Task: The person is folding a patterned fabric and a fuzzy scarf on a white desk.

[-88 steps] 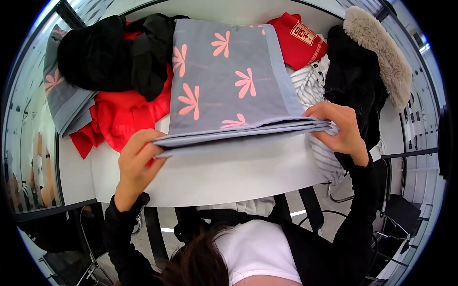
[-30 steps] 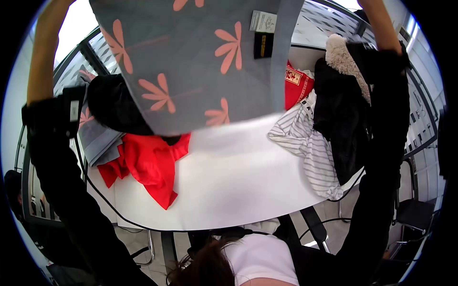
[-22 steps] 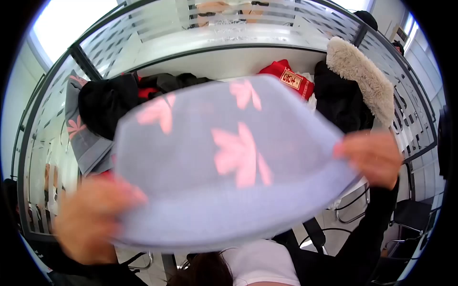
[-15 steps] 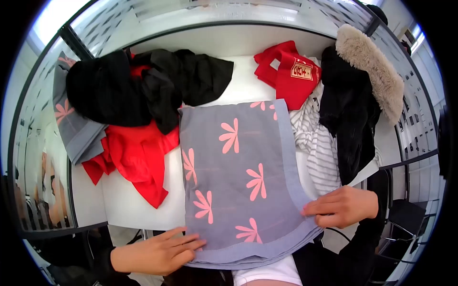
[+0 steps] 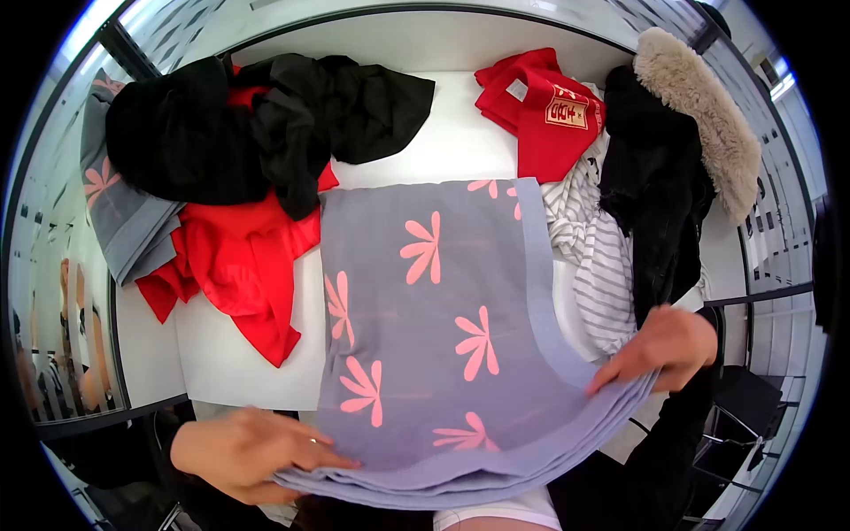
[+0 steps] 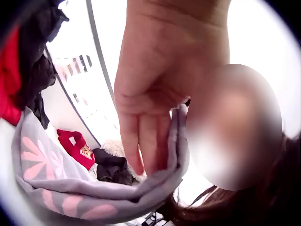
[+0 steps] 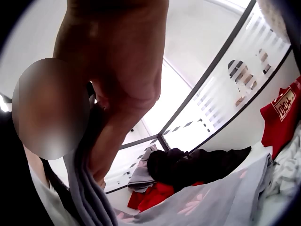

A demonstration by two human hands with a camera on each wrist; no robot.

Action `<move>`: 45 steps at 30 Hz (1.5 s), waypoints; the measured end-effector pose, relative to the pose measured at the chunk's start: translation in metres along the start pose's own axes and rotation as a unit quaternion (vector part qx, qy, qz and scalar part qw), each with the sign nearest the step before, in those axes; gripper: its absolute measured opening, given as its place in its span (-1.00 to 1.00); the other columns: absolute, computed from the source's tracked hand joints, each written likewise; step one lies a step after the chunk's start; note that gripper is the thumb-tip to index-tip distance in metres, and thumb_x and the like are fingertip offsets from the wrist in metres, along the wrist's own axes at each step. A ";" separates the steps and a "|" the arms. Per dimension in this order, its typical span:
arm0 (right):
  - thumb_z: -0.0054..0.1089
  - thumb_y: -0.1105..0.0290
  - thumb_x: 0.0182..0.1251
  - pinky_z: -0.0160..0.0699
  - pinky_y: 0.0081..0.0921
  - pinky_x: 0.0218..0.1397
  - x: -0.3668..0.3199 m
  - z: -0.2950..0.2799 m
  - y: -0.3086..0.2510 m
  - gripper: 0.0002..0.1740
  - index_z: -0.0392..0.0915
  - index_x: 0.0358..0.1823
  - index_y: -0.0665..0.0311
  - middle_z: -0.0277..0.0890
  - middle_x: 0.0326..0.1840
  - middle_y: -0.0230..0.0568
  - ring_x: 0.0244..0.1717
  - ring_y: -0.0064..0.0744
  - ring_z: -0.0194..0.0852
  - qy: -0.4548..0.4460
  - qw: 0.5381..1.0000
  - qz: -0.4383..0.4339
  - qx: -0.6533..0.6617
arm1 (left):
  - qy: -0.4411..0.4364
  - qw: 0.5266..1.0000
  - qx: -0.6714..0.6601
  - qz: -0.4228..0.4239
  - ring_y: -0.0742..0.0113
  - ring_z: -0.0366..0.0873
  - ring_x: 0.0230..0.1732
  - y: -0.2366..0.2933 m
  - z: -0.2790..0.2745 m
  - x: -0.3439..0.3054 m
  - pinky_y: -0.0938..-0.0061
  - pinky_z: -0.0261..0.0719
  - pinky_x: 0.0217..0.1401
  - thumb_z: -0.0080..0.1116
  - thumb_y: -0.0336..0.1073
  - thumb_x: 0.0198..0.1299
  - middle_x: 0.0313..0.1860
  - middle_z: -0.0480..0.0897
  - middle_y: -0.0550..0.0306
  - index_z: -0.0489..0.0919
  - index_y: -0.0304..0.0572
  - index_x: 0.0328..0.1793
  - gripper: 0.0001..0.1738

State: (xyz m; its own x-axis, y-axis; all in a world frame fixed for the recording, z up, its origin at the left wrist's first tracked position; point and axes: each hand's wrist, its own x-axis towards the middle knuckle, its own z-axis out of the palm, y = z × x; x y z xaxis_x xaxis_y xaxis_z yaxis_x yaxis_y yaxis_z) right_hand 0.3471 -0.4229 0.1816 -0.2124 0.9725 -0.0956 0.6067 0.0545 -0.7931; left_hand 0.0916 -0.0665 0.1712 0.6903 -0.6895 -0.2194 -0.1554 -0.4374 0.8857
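Note:
A folded grey cloth with pink flower prints [image 5: 425, 336] lies on the white table, its layered near edge lifted and hanging over the table's front. My left hand [image 5: 257, 451] pinches the near left corner. In the left wrist view the layers of this cloth [image 6: 176, 141] run between the thumb side and the fingers [image 6: 148, 141]. The right hand [image 5: 664, 350] grips the near right corner, thumb and fingers around the stacked layers. Those layers [image 7: 87, 188] hang from the hand in the right wrist view. Between the hands the edge sags in a curve.
At the left lie black garments [image 5: 195, 133], a red garment [image 5: 243, 265] and another grey flowered cloth [image 5: 128, 221]. On the right are a red cloth with a gold patch [image 5: 540, 133], a striped garment [image 5: 602, 283] and a black garment with furry trim [image 5: 708, 124]. A low partition [image 5: 425, 44] borders the back.
The cloth was raised and swung up, then laid down on the table toward the body. Over the last half second both hands moved apart, gripping its near corners and lifting the near edge.

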 end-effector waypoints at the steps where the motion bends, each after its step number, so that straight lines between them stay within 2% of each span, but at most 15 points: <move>1: 0.25 0.51 -0.07 0.46 -0.62 -0.59 0.001 -0.009 0.001 -0.76 0.43 -0.33 0.34 0.60 -0.08 -0.22 -0.44 -0.38 0.60 0.000 1.000 0.027 -0.003 | 0.122 0.990 -0.052 0.045 -0.05 0.59 0.00 -0.010 0.002 -0.006 0.25 0.56 0.05 0.19 -0.39 0.05 -0.07 0.60 -0.28 0.29 -0.31 -0.15 -0.66; 2: 0.24 0.48 -0.03 0.46 -0.65 -0.54 0.005 -0.013 0.011 -0.77 0.43 -0.33 0.35 0.60 -0.07 -0.20 -0.43 -0.44 0.60 0.091 0.994 0.031 0.050 | 0.187 0.978 -0.089 -0.033 0.13 0.63 -0.09 -0.012 -0.001 -0.011 0.29 0.58 -0.05 0.23 -0.35 0.07 -0.19 0.62 -0.21 0.27 -0.24 -0.24 -0.68; 3: 0.24 0.46 0.01 0.45 -0.67 -0.49 0.009 -0.015 0.023 -0.78 0.43 -0.32 0.35 0.59 -0.06 -0.17 -0.41 -0.50 0.59 0.182 0.977 0.036 0.103 | 0.306 0.935 -0.160 -0.083 0.41 0.52 -0.30 -0.019 -0.005 -0.007 0.57 0.43 -0.26 0.25 -0.33 0.03 -0.32 0.55 0.14 0.35 -0.24 -0.20 -0.68; 4: 0.23 0.45 0.04 0.45 -0.65 -0.40 0.019 -0.021 0.029 -0.79 0.42 -0.32 0.36 0.58 -0.05 -0.15 -0.36 -0.53 0.56 0.235 0.963 0.083 0.097 | 0.393 0.894 -0.172 -0.129 0.55 0.36 -0.28 -0.023 -0.020 0.009 0.67 0.32 -0.21 0.19 -0.27 0.10 -0.33 0.43 0.27 0.33 -0.21 -0.18 -0.70; 6: 0.23 0.41 0.09 0.42 -0.59 -0.25 0.041 -0.031 0.058 -0.77 0.40 -0.31 0.37 0.56 -0.05 -0.14 -0.27 -0.54 0.50 0.294 0.944 0.122 0.086 | 0.452 0.842 -0.281 -0.090 0.67 0.20 -0.30 -0.051 -0.042 0.044 0.71 0.21 -0.25 0.04 -0.22 0.27 -0.34 0.30 0.38 0.33 -0.17 -0.12 -0.78; 8: 0.22 0.38 0.11 0.40 -0.53 -0.14 0.059 -0.029 0.110 -0.75 0.37 -0.31 0.36 0.52 0.02 -0.11 -0.18 -0.49 0.46 0.285 0.946 0.143 0.060 | 0.481 0.835 -0.225 -0.142 0.65 0.17 -0.31 -0.099 -0.055 0.061 0.69 0.20 -0.30 0.01 -0.19 0.30 -0.36 0.29 0.38 0.32 -0.16 -0.06 -0.75; 9: 0.21 0.36 0.12 0.39 -0.51 -0.08 0.064 -0.026 0.127 -0.75 0.35 -0.32 0.35 0.48 0.10 -0.08 -0.13 -0.45 0.45 0.269 0.947 0.171 0.040 | 0.493 0.839 -0.150 -0.176 0.54 0.30 -0.37 -0.118 -0.057 0.071 0.61 0.29 -0.34 0.00 -0.22 0.30 -0.42 0.37 0.25 0.29 -0.20 -0.06 -0.74; 11: 0.22 0.36 0.12 0.42 -0.50 -0.14 0.071 -0.019 0.145 -0.73 0.38 -0.28 0.38 0.53 0.03 -0.08 -0.22 -0.36 0.51 0.270 0.948 0.168 -0.025 | 0.500 0.847 0.020 -0.181 0.33 0.44 -0.44 -0.156 -0.051 0.084 0.48 0.38 -0.37 -0.02 -0.24 0.30 -0.49 0.44 0.02 0.26 -0.23 -0.05 -0.75; 13: 0.22 0.36 0.11 0.44 -0.48 -0.16 0.072 -0.016 0.149 -0.72 0.39 -0.26 0.39 0.55 -0.01 -0.08 -0.27 -0.28 0.54 0.277 0.944 0.169 -0.055 | 0.520 0.833 0.045 -0.184 0.12 0.52 -0.48 -0.164 -0.047 0.089 0.37 0.43 -0.38 -0.04 -0.27 0.30 -0.54 0.45 -0.15 0.24 -0.25 -0.03 -0.74; 15: 0.23 0.37 0.10 0.45 -0.46 -0.15 0.069 -0.011 0.150 -0.71 0.39 -0.24 0.39 0.55 -0.01 -0.08 -0.30 -0.21 0.54 0.291 0.939 0.175 -0.048 | 0.518 0.829 0.045 -0.205 0.05 0.51 -0.53 -0.157 -0.045 0.090 0.37 0.41 -0.43 -0.08 -0.26 0.33 -0.58 0.45 -0.14 0.21 -0.26 0.00 -0.73; 22: 0.23 0.37 0.13 0.33 -0.47 -0.45 0.076 -0.010 0.155 -0.73 0.38 -0.26 0.37 0.48 -0.43 -0.07 -0.47 -0.28 0.45 0.346 0.918 0.178 -0.080 | 0.554 0.808 0.071 -0.184 0.00 0.49 -0.57 -0.160 -0.042 0.093 0.34 0.38 -0.49 -0.17 -0.24 0.38 -0.61 0.44 -0.18 0.18 -0.27 0.00 -0.74; 36: 0.31 0.25 0.07 0.32 -0.39 -0.47 0.086 -0.008 0.157 -0.67 0.42 -0.35 0.35 0.42 -0.57 -0.08 -0.55 -0.18 0.41 0.371 0.882 0.244 -0.157 | 0.530 0.805 0.087 -0.251 -0.23 0.51 -0.53 -0.159 -0.049 0.102 0.16 0.43 -0.46 -0.13 -0.23 0.34 -0.58 0.49 -0.30 0.21 -0.26 -0.02 -0.73; 39: 0.33 0.19 0.03 0.30 -0.39 -0.48 0.089 -0.013 0.155 -0.63 0.43 -0.37 0.34 0.41 -0.61 -0.08 -0.57 -0.17 0.42 0.354 0.874 0.284 -0.174 | 0.514 0.788 0.201 -0.273 -0.18 0.49 -0.62 -0.152 -0.049 0.102 0.16 0.45 -0.49 -0.04 -0.20 0.30 -0.67 0.47 -0.20 0.26 -0.23 -0.05 -0.72; 42: 0.31 0.14 0.05 0.33 -0.33 -0.46 0.093 -0.016 0.155 -0.59 0.41 -0.37 0.36 0.44 -0.59 -0.04 -0.52 -0.12 0.46 0.328 0.862 0.327 -0.206 | 0.385 0.745 0.308 -0.449 -0.11 0.54 -0.34 -0.122 -0.053 0.111 0.26 0.52 -0.26 0.06 -0.26 0.23 -0.37 0.54 -0.21 0.32 -0.19 0.07 -0.66; 45: 0.27 0.13 0.09 0.37 -0.22 -0.37 0.094 -0.010 0.162 -0.58 0.36 -0.33 0.36 0.46 -0.52 0.02 -0.40 -0.03 0.49 0.336 0.854 0.320 -0.237 | 0.470 0.672 0.536 -0.201 -0.05 0.46 0.00 -0.135 -0.045 0.106 0.32 0.49 -0.01 0.14 -0.39 0.10 0.04 0.45 -0.21 0.36 -0.20 0.13 -0.57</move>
State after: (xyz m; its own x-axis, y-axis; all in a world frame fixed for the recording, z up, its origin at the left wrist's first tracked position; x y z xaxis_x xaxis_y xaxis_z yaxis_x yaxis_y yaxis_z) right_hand 0.4332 -0.3199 0.0499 0.6683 0.7401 0.0749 0.7103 -0.6050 -0.3599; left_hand 0.2173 -0.0544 0.0472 0.8915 0.0577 0.4494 0.1052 -0.9911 -0.0813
